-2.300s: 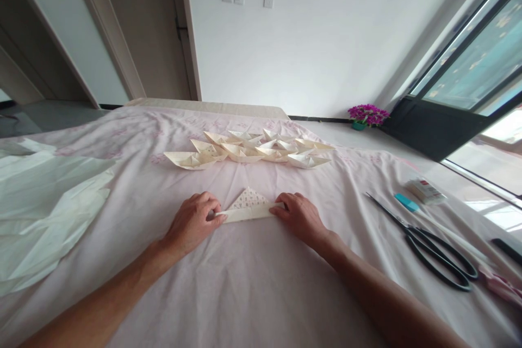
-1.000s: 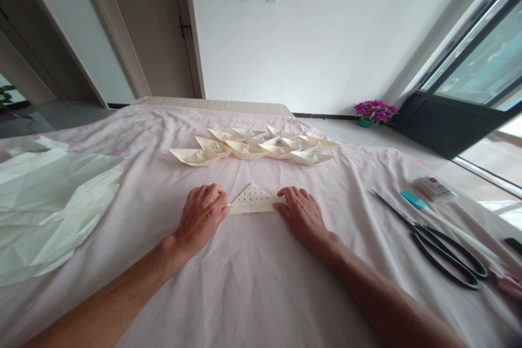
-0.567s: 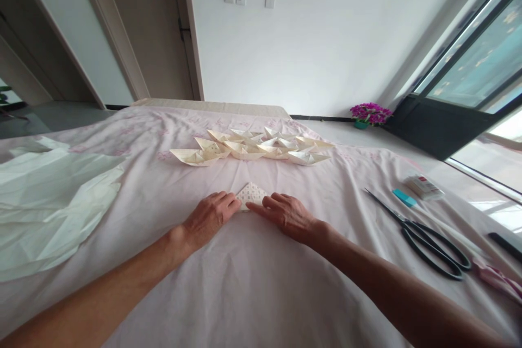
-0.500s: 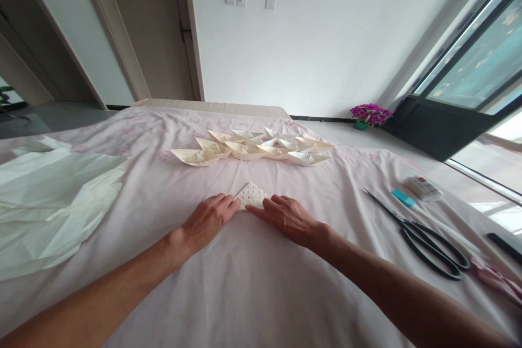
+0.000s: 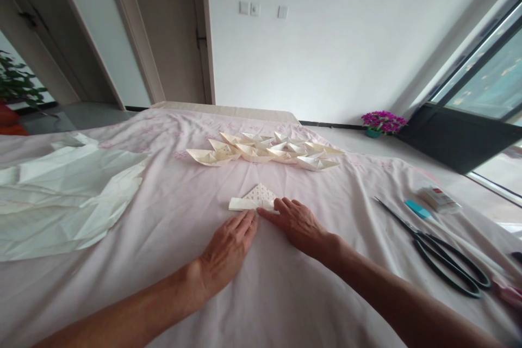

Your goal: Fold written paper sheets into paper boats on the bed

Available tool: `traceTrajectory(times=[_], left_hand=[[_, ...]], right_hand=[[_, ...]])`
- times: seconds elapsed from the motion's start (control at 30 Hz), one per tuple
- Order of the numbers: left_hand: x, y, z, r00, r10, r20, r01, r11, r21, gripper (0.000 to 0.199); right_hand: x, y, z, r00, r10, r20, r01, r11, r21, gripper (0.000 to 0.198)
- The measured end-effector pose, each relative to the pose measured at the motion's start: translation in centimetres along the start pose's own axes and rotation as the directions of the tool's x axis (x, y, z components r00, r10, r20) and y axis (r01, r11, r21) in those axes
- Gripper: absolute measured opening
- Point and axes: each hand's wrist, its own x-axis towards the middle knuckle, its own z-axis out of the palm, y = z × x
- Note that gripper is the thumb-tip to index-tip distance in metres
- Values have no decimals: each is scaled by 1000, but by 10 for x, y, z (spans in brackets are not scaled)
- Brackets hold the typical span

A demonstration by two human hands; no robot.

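A small folded paper [image 5: 260,196] lies on the pink cloth between my hands. It has a patterned triangular top and a plain white band along its lower edge, which juts out to the left. My left hand [image 5: 229,244] lies flat with fingers stretched out, the tips at the paper's lower edge. Curled over the right end of the band is my right hand [image 5: 299,224], its thumb along the bottom edge; that end is hidden under the fingers. Beyond the paper stand several folded paper boats [image 5: 255,153] in close rows.
Crumpled pale sheets [image 5: 77,190] spread over the left side. On the right lie black-handled scissors [image 5: 432,250], a blue-ended strip [image 5: 416,209] and a small white box [image 5: 439,199]. Purple flowers [image 5: 383,120] stand on the floor by the wall.
My left hand has let go of the paper's left end and slid right and nearer to me, baring the white band. My right hand stays at the right end. The view has turned slightly left.
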Motion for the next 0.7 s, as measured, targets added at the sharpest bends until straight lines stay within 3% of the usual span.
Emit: traceTrajectory(times=[0.17, 0.7], left_hand=[[7, 13, 6, 999, -49, 1, 48, 997, 58, 53], [9, 11, 0, 987, -158, 29, 158, 987, -18, 47]], right_hand=[[1, 0, 0, 999, 17, 28, -18, 999, 36, 56], [2, 1, 2, 999, 16, 32, -18, 997, 80, 56]])
